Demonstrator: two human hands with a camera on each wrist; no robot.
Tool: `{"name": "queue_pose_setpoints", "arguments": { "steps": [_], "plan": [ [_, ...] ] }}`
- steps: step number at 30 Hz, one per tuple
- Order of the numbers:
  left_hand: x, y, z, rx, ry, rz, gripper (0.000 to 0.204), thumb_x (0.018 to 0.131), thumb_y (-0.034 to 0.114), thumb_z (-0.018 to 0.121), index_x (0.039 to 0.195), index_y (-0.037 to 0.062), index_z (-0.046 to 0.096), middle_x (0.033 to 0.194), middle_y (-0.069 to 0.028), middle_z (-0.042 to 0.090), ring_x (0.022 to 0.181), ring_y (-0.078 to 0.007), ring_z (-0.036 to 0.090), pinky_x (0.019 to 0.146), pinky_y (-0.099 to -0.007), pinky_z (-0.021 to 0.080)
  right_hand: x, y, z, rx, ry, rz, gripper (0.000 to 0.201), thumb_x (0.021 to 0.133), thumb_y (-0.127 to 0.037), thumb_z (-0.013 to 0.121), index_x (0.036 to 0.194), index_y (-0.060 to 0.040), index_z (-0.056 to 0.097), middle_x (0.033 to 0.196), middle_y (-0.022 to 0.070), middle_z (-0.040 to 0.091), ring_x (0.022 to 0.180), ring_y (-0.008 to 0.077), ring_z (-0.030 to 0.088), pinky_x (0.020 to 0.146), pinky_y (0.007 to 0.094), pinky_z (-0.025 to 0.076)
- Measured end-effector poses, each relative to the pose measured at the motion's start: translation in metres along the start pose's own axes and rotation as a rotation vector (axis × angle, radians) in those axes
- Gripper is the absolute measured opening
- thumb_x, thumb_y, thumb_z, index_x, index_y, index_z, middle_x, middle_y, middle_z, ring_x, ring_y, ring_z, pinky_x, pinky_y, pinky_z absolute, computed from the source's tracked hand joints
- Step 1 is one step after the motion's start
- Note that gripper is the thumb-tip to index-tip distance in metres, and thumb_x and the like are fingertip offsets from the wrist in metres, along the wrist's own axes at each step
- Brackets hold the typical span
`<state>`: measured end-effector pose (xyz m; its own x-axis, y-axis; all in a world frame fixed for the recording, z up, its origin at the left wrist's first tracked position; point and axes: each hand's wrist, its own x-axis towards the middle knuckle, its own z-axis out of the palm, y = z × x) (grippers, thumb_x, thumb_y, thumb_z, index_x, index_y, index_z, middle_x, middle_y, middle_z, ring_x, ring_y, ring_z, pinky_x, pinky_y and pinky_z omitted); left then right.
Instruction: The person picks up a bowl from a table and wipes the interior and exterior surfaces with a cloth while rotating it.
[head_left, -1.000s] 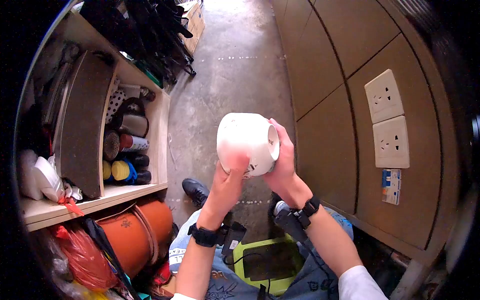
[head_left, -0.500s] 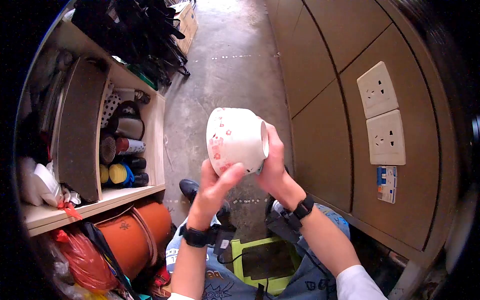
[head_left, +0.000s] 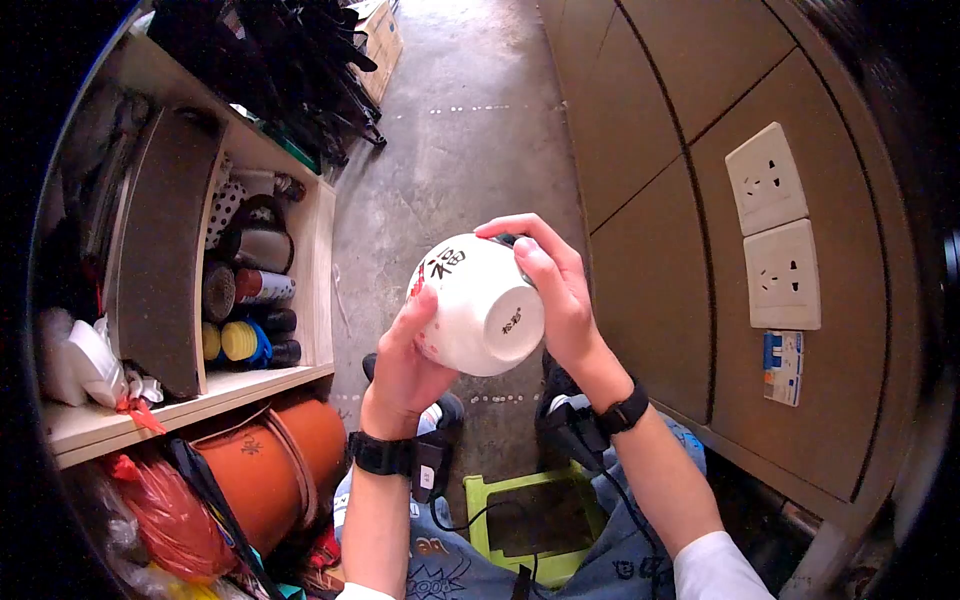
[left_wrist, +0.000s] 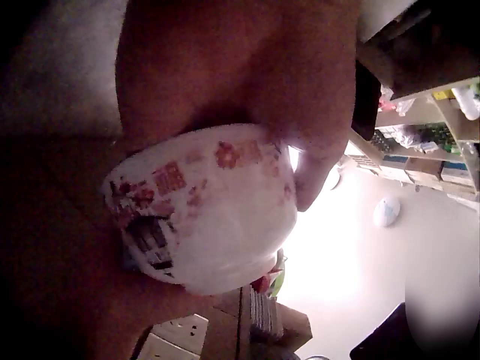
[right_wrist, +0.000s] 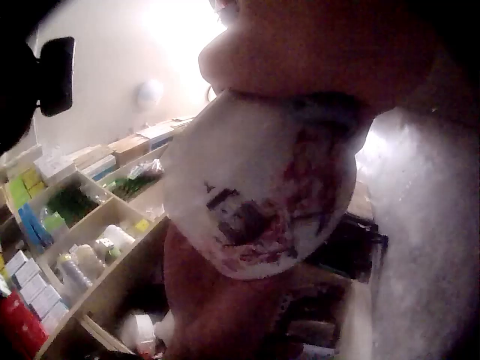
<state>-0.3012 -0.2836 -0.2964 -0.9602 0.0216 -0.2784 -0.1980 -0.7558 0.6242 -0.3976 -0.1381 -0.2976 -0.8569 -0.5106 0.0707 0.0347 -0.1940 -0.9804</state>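
Both hands hold a white bowl [head_left: 468, 305] tilted on its side, its round foot turned toward me and small dark characters printed on the base. Larger black characters and red flower patterns decorate the outer wall. My left hand [head_left: 405, 360] grips the bowl's left side, the thumb lying along the wall. At the upper right, my right hand [head_left: 562, 295] grips it near the rim with thumb and fingers. The left wrist view shows the bowl's red-patterned wall [left_wrist: 232, 202] between the hands; the right wrist view shows its black lettering [right_wrist: 236, 214]. The bowl's inside is hidden.
A wooden shelf [head_left: 325, 270] with bottles and bags stands left, above an orange drum [head_left: 250, 470] and a red plastic bag [head_left: 165, 510]. Brown panels with white sockets [head_left: 780, 275] run along the right. A green stool [head_left: 480, 530] is between the legs.
The bowl has been turned in the hands, so its foot now faces me and black characters show on top. The right hand's fingers and thumb have shifted over its upper right side.
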Motion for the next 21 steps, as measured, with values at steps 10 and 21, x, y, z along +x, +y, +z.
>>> {"name": "queue_pose_setpoints", "arguments": {
  "steps": [10,21],
  "plan": [
    [-0.005,-0.008,-0.008,-0.029,-0.03,0.084,0.064,0.097,0.039,0.055,0.144,0.0003,0.038,0.141,-0.0174,0.051,0.129,-0.031,0.05,0.11,-0.0485,0.038,-0.001,0.003,0.008,0.265,0.164,0.08,0.031,0.097,-0.025,0.045,0.106,-0.0014,0.063,0.098,0.0062,0.064,0.089,0.012,0.058,0.084,0.0242,0.044],
    [-0.01,-0.027,0.003,0.081,0.074,0.209,0.061,0.097,0.039,0.058,0.145,0.0083,0.038,0.141,-0.0118,0.05,0.129,-0.0269,0.05,0.109,-0.0454,0.04,-0.015,0.021,0.025,0.348,0.351,0.163,0.042,0.099,-0.038,0.038,0.117,-0.0056,0.057,0.113,0.0072,0.062,0.107,0.0167,0.058,0.095,0.0303,0.044]
  ]
}}
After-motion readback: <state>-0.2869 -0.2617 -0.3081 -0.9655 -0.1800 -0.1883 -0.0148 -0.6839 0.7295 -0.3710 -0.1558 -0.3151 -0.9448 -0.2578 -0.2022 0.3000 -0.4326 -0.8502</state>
